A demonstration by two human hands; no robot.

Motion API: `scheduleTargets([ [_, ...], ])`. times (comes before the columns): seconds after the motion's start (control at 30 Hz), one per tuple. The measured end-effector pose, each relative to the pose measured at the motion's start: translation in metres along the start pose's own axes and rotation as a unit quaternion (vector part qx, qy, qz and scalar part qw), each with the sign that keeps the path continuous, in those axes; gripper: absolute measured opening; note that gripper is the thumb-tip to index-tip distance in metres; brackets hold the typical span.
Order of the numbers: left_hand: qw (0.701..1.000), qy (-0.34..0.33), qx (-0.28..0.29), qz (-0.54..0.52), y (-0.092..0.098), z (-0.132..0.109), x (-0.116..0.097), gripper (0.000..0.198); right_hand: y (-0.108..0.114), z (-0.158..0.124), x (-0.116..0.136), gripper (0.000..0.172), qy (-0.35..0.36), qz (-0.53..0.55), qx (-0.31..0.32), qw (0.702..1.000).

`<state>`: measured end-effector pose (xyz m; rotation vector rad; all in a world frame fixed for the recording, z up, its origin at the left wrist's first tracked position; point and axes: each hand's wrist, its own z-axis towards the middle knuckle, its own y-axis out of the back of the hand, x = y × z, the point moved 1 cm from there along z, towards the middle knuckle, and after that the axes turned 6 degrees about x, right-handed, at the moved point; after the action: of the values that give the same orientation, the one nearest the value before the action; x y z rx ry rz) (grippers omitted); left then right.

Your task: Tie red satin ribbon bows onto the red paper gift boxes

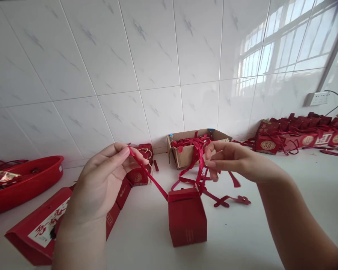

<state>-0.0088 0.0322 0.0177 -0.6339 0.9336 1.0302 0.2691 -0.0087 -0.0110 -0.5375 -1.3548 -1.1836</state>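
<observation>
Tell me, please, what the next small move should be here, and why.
Perhaps bring the left hand in over the small red box: it pinches a ribbon that runs to the box's top left, while the right hand is raised on the other side, its grip unclear.

1. You can pass over bare worktop at lower right, beside the small red box.
2. A ribbon, stretched from your left grip to that box, bars the centre.
3. Behind it, the cardboard box obstructs you.
4. A basin and large carton crowd the left.
5. Boxed rows block the right edge.
</observation>
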Motion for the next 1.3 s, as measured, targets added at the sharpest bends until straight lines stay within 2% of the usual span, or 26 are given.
scheduleTargets([
  [0.07, 1.000, -0.015, -0.009, -0.006, 0.000, -0.001, 0.000, 0.011, 0.002, -0.001, -0.002, 0.019, 0.039, 0.055, 0.011, 0.998],
  [0.17, 0.999, -0.033, -0.027, -0.015, -0.002, -0.001, 0.001, 0.009, 0.004, -0.004, -0.006, 0.022, 0.065, 0.095, 0.068, 0.991],
  [0.23, 0.997, -0.046, -0.051, -0.020, -0.003, 0.000, 0.001, 0.008, 0.005, -0.005, -0.008, 0.024, 0.082, 0.098, 0.108, 0.986],
  [0.3, 0.996, -0.050, -0.068, -0.021, -0.004, -0.001, 0.002, 0.007, 0.006, -0.004, -0.010, 0.021, 0.094, 0.075, 0.121, 0.985],
  [0.43, 0.996, -0.058, -0.068, -0.016, -0.006, -0.002, 0.002, 0.009, 0.003, 0.002, -0.009, 0.014, 0.096, 0.017, 0.070, 0.993],
  [0.57, 0.994, -0.088, -0.069, -0.012, -0.007, -0.003, 0.005, 0.011, -0.006, 0.005, -0.006, 0.031, 0.095, -0.049, -0.054, 0.993],
  [0.67, 0.994, -0.079, -0.070, 0.034, -0.011, -0.005, 0.012, 0.014, -0.017, 0.007, -0.002, 0.037, 0.103, -0.055, -0.134, 0.984],
  [0.73, 0.993, -0.052, -0.053, 0.087, -0.016, -0.007, 0.016, 0.024, -0.027, 0.010, 0.000, 0.038, 0.119, -0.019, -0.133, 0.984],
  [0.87, 0.990, -0.029, -0.004, 0.138, -0.030, -0.013, 0.016, 0.033, -0.046, 0.016, 0.002, 0.035, 0.142, 0.089, -0.055, 0.984],
  [0.93, 0.989, -0.024, 0.044, 0.140, -0.036, -0.016, 0.013, 0.032, -0.054, 0.018, 0.001, 0.032, 0.144, 0.124, -0.022, 0.982],
  [1.0, 0.987, -0.015, 0.094, 0.131, -0.041, -0.018, 0.010, 0.034, -0.060, 0.019, 0.000, 0.030, 0.144, 0.148, -0.018, 0.978],
  [1.07, 0.985, -0.019, 0.119, 0.123, -0.045, -0.019, 0.009, 0.034, -0.062, 0.020, -0.001, 0.029, 0.149, 0.167, -0.034, 0.974],
  [1.2, 0.985, -0.049, 0.075, 0.144, -0.046, -0.017, 0.010, 0.043, -0.060, 0.019, 0.000, 0.030, 0.142, 0.195, -0.062, 0.968],
  [1.27, 0.982, -0.034, 0.070, 0.169, -0.045, -0.015, 0.013, 0.050, -0.058, 0.018, 0.000, 0.031, 0.133, 0.192, -0.079, 0.969],
  [1.3, 0.979, -0.014, 0.086, 0.185, -0.045, -0.014, 0.016, 0.051, -0.058, 0.018, 0.001, 0.031, 0.133, 0.183, -0.088, 0.970],
])
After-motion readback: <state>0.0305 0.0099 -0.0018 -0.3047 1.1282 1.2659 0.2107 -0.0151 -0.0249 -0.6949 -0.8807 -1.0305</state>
